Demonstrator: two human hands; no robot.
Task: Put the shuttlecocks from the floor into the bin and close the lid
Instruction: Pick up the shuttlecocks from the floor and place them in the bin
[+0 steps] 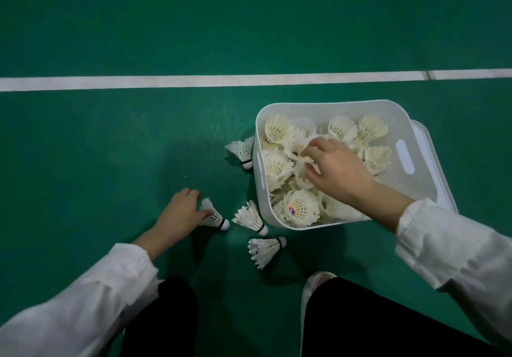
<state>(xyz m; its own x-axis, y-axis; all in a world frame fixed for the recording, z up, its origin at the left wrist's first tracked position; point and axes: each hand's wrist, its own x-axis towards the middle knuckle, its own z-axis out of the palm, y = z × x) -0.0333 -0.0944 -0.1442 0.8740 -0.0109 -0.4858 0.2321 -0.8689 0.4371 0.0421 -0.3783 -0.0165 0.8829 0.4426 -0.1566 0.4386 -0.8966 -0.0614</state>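
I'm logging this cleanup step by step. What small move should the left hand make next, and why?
Probably the left hand should lift the shuttlecock it grips into the open bin: its fingers curl round the feathers on the floor.

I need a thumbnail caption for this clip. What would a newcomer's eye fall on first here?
The white rectangular plastic bin at centre right, heaped with white feather shuttlecocks, with the right hand reaching into the heap. Next, the left hand at lower left gripping a loose shuttlecock on the green court floor, three more lying near the bin.
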